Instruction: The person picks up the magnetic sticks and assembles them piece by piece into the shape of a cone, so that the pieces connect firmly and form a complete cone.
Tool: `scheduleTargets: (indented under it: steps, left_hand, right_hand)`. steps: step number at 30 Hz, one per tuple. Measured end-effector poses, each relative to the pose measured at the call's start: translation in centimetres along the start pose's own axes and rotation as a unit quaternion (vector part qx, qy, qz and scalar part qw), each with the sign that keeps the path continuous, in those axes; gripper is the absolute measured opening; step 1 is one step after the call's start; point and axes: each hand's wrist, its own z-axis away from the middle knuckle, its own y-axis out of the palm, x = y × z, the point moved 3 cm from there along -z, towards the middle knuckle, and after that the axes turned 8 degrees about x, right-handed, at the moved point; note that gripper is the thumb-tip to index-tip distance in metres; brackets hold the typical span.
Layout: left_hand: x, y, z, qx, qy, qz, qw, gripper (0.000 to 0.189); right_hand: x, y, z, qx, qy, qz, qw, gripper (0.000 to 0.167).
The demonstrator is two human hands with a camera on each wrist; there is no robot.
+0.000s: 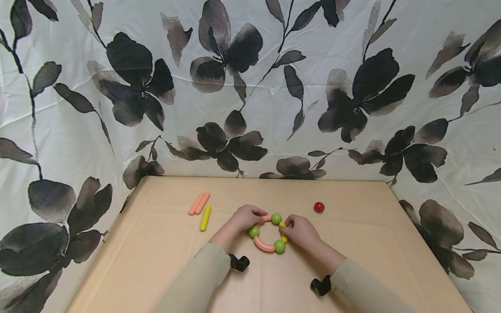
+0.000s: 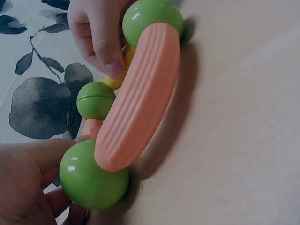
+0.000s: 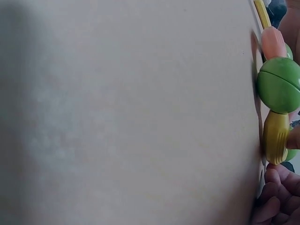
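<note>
A ring of toy pieces lies on the table, made of green balls [image 1: 279,246], two salmon curved rods [image 1: 264,246] and a yellow curved rod [image 3: 276,136]. My left hand [image 1: 247,217] grips the ring's far-left salmon rod [image 2: 92,127], beside the left green ball [image 2: 93,176]. On the ring's right side, my right hand [image 1: 300,230] pinches the yellow rod between two green balls. Its fingers partly cover that rod. In the left wrist view, the near salmon rod [image 2: 140,93] reaches from one green ball to another.
Two straight salmon sticks [image 1: 199,203] and a straight yellow stick [image 1: 205,218] lie at the back left of the table [image 1: 172,269]. A red ball [image 1: 318,207] rests at the back right. Floral cloth [image 1: 289,143] hangs behind the table.
</note>
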Motion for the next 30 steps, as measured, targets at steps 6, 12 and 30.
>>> scheduleTargets:
  steps: [6, 12, 30]
  left_hand:
    - [0.1, 0.0, 0.6, -0.019, -0.002, -0.052, 0.9985, 0.025]
    - [0.6, 0.0, 1.3, -0.027, 0.000, -0.085, 0.9960, 0.031]
    - [0.7, -1.3, 2.2, -0.079, 0.001, -0.064, 0.9948, 0.032]
  right_hand:
    - [0.0, 0.0, -0.3, 0.000, -0.015, -0.019, 0.9997, 0.019]
    - [0.0, 0.0, -0.9, 0.013, -0.042, -0.041, 0.9982, 0.020]
    - [-0.9, -1.0, -2.8, 0.053, -0.074, -0.077, 0.9928, 0.021]
